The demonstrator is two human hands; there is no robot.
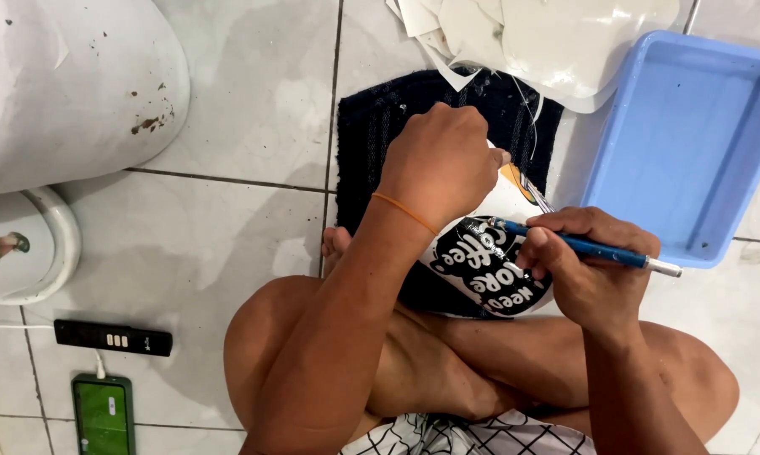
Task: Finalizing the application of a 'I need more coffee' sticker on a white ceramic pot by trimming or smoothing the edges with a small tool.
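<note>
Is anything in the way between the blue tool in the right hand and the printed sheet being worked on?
Nothing visible blocks it. The right hand holds the blue tool in a closed grip, its tip already at the black-and-white printed sheet. The left hand presses on the sheet's upper part, beside the tip rather than across it.

The mat (371,135) lies on the floor (254,109) just ahead of the crossed legs (447,371). On the mat rests a sheet (485,270), under both hands. Beyond the mat lie loose sheets (557,42); right of it stands a tray (692,143). Well left of the mat lie a remote (113,337) and a phone (103,414).
</note>
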